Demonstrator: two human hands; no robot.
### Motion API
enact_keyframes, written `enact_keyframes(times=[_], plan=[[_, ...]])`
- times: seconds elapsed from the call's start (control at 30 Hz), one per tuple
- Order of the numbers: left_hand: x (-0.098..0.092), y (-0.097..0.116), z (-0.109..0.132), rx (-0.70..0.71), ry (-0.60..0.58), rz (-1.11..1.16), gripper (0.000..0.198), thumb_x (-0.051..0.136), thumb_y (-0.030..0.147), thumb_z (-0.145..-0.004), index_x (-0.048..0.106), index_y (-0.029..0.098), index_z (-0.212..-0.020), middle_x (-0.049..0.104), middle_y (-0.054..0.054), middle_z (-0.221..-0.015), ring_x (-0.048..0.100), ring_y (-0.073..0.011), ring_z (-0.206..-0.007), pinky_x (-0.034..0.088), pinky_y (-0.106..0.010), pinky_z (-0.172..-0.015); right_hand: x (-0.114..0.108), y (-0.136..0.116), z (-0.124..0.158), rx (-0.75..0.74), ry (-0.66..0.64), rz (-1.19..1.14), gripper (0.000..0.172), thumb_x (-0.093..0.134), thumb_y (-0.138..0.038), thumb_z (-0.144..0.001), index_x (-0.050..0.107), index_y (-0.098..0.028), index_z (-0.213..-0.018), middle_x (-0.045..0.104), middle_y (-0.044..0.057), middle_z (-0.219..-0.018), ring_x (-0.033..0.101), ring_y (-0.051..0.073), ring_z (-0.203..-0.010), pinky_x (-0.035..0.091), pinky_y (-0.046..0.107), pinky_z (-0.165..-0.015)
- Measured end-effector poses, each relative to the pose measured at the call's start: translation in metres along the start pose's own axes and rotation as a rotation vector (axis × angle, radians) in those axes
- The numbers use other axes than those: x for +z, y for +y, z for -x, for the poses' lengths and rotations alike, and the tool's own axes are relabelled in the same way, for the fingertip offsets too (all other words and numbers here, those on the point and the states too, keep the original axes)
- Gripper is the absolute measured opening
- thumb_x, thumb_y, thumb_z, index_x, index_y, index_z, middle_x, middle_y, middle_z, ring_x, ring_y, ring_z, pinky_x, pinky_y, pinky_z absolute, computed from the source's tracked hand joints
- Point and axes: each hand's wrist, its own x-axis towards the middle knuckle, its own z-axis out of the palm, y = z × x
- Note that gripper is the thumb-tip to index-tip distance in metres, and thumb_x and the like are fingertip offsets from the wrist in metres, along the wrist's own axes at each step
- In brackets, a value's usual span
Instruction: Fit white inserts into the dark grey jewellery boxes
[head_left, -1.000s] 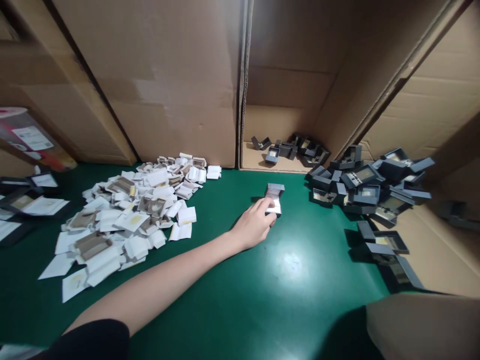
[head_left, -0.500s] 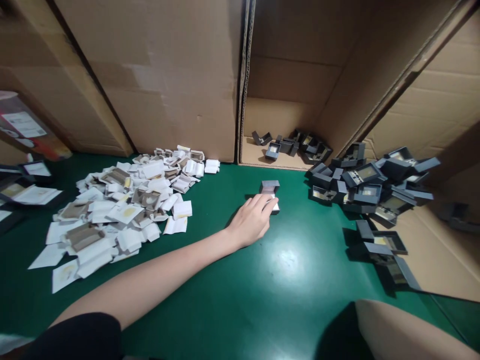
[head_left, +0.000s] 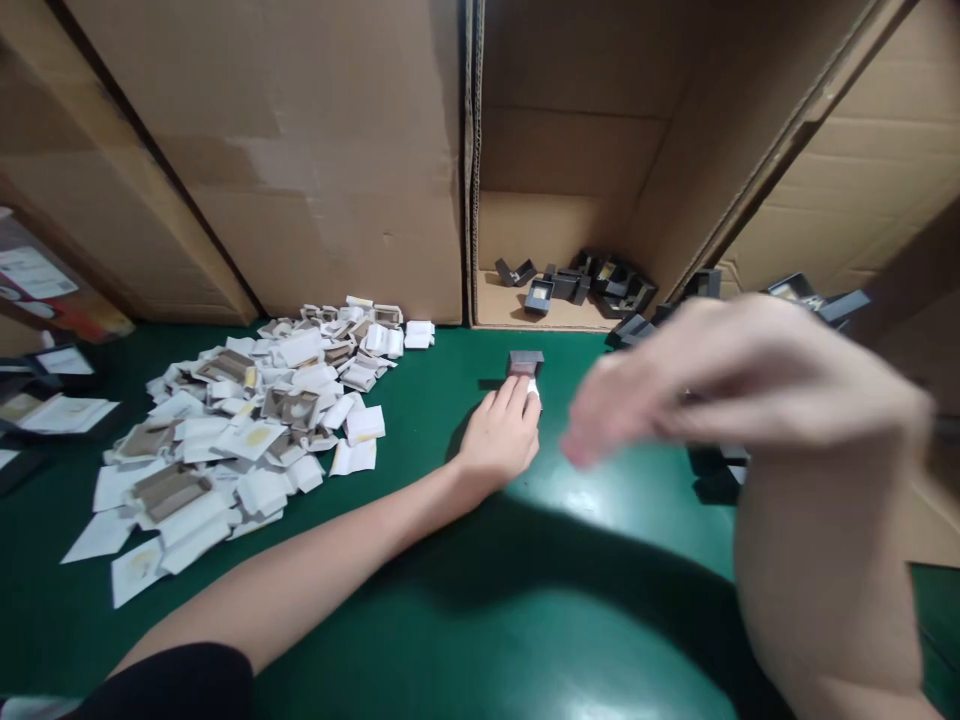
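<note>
The left hand (head_left: 499, 440) lay on the green table (head_left: 450, 610) with its fingers stretched over the near side of a small dark box (head_left: 524, 362). A sliver of white showed at the fingertips. The thumb was hidden, so I cannot tell whether the hand pinched the box or only pressed on it. A second before, that hand had already been on the box, whose raised lid showed a pale lining. Now the lining was almost covered and mostly the dark lid could be seen. The bigger change was the right hand (head_left: 720, 385). Half a second earlier only its forearm had shown, low and to the right of the box. It had since swung up level with the box and just to its right, smeared by motion, fingers loosely spread and holding nothing. It did not touch the box. Behind it, right of the box, a heap of dark boxes (head_left: 795, 290) was largely hidden. Beyond the box stood an open carton (head_left: 555, 170) with more dark boxes (head_left: 592, 285) on its floor. To the left of the box spread a pile of white paper inserts (head_left: 247, 440).
</note>
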Motion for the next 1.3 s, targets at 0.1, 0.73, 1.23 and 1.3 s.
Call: enact_keyframes(times=[0.1,0.73,1.23,1.3], plan=[[-0.001,-0.002,-0.001,0.002,-0.013,0.024,0.045,0.048,0.021,-0.084,0.045,0.003,-0.125,0.046,-0.024,-0.135,0.042,-0.0341,-0.128,0.046,-0.043,-0.093,-0.004,0.040,-0.024,0.248,-0.275,0.025,0.017,0.060,-0.031,-0.084,0.072,-0.019,-0.089,0.072,0.002,-0.084,0.069,0.017,-0.080,0.057,0.034,-0.075],[0.005,-0.021,-0.005,0.003,0.086,0.140,0.027,0.048,0.015,-0.081,0.046,0.011,-0.108,0.052,-0.019,-0.122,0.043,-0.0326,-0.128,0.040,-0.050,-0.104,0.055,0.170,0.026,0.252,0.104,0.335,0.030,0.051,-0.020,-0.081,0.058,-0.019,-0.110,0.069,0.005,-0.099,0.063,0.017,-0.075,0.050,0.031,-0.070],[0.004,-0.018,-0.006,0.034,0.034,0.062,0.029,0.050,0.016,-0.080,0.046,0.006,-0.108,0.047,-0.027,-0.128,0.037,-0.0366,-0.134,0.039,-0.046,-0.104,0.062,0.165,0.027,0.266,0.150,0.333,0.022,0.051,-0.027,-0.085,0.058,-0.021,-0.106,0.069,0.006,-0.098,0.065,0.019,-0.082,0.050,0.032,-0.075],[0.004,-0.018,-0.006,0.022,0.032,0.066,0.033,0.050,0.016,-0.080,0.045,0.004,-0.110,0.044,-0.029,-0.131,0.037,-0.0365,-0.133,0.039,-0.046,-0.105,0.063,0.165,0.027,0.277,0.162,0.337,0.022,0.049,-0.030,-0.088,0.058,-0.021,-0.105,0.070,0.006,-0.100,0.065,0.019,-0.085,0.050,0.032,-0.077]])
